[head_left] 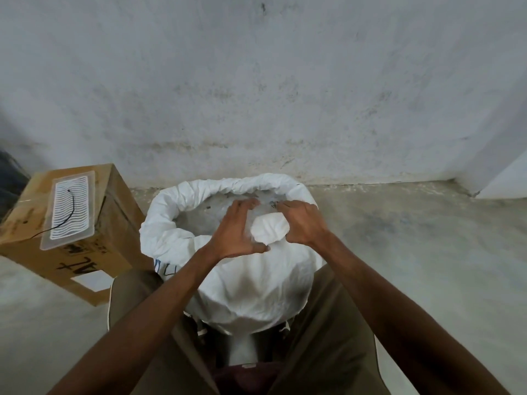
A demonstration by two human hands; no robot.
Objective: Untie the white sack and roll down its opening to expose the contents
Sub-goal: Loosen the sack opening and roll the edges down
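Note:
The white sack (245,283) stands on the floor between my knees, close to the wall. Its mouth is open and its rim (216,185) is rolled outward into a thick collar around the far and left sides. Inside I see pale, greyish contents (199,216) with a few dark specks. At the near side a fold of the rim (269,230) bulges up between my hands. My left hand (238,232) holds that fold from the left, thumb along its lower edge and fingers stretched over the opening. My right hand (303,223) grips it from the right with curled fingers.
A cardboard box (94,252) lies tilted at the left, touching the sack, with a clear plastic panel and a black wire (70,212) on top. A stained grey wall (285,95) rises just behind. Bare concrete floor (413,238) stretches to the right.

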